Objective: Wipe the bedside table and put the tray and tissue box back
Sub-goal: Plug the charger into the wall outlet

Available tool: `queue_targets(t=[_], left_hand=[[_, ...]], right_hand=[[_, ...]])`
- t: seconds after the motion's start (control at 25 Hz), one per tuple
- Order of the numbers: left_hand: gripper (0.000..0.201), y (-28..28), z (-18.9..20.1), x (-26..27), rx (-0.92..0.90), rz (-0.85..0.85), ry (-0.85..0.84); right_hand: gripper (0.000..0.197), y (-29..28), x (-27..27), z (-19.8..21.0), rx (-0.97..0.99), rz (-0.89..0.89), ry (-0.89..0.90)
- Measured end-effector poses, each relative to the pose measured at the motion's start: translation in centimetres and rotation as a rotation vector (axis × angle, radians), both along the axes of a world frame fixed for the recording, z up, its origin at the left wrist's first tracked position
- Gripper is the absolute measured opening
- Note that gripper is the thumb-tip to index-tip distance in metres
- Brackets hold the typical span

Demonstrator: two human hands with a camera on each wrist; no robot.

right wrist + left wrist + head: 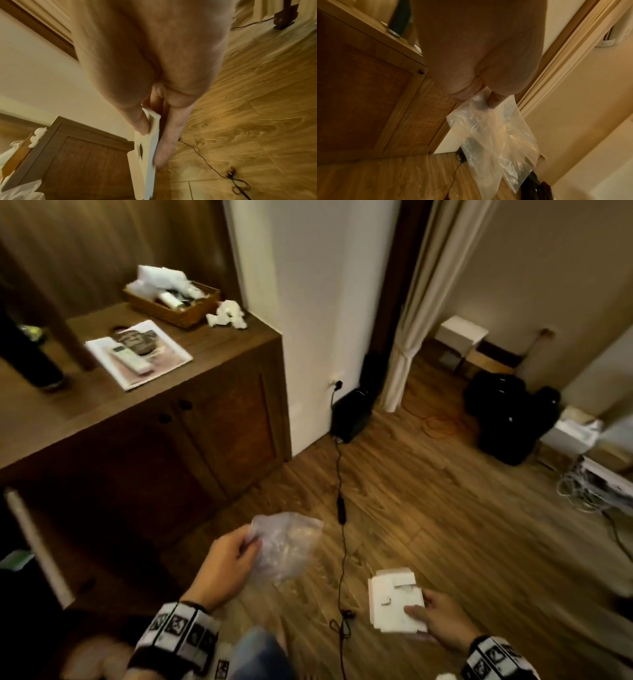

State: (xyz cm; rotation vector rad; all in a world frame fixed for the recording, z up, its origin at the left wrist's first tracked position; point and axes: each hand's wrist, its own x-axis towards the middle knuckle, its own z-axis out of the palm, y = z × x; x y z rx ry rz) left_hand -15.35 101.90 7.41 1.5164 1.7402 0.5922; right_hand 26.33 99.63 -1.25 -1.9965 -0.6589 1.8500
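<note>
My left hand pinches a crumpled clear plastic bag above the wooden floor; in the left wrist view the plastic bag hangs from the left hand. My right hand grips a flat white cardboard piece with a cut-out slot, thumb on top. In the right wrist view the cardboard piece is held edge-on between thumb and fingers of the right hand. A woven tray with white tissues and small items sits at the back of the wooden cabinet top, far from both hands.
A crumpled tissue lies beside the tray. A magazine with a white remote lies on the cabinet, a dark bottle further left. A black cable runs across the floor to a black device. Black bags sit at right.
</note>
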Motion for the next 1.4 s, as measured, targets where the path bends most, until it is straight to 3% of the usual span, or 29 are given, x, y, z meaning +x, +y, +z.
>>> queue_targets(t=[0.28,0.48,0.64,0.76,0.88,1.04,1.16,1.2,1.4], left_hand=[[0.015,26.8,-1.1,1.7,0.051,-0.159,0.037],[0.031,46.4,1.1,3.2,0.091,-0.198,0.034],[0.022,56.8,2.7,5.4,0.097,-0.223,0.020],[0.026,62.5,1.5,6.6,0.096,-0.187,0.052],[0.024,66.2,-2.0,7.3,0.041,-0.116,0.115],[0.030,72.5,-10.5,12.2,-0.067,0.033,0.160],[0.021,77.1,-17.1,16.4,-0.109,0.090,0.129],[0.020,78.1,-18.3,17.4,-0.172,0.109,0.112],[0.018,83.6,-28.0,22.0,-0.231,0.272,-0.013]], right_hand=[[0.008,18.9,-1.6,1.5,0.103,-0.136,-0.072],[0.014,36.3,-3.3,3.0,0.148,-0.170,-0.114],[0.020,50.3,-2.8,1.8,0.177,-0.334,-0.043],[0.032,63.1,-1.2,-3.4,0.137,-0.372,-0.035],[0.040,74.7,0.1,-10.8,0.044,-0.296,-0.095],[0.028,87.8,0.5,-25.3,-0.022,-0.082,-0.152],[0.039,93.8,1.1,-36.7,-0.030,0.119,-0.307],[0.039,95.0,0.9,-38.6,-0.022,0.129,-0.343],[0.027,98.5,1.0,-41.8,-0.011,0.217,-0.208]])
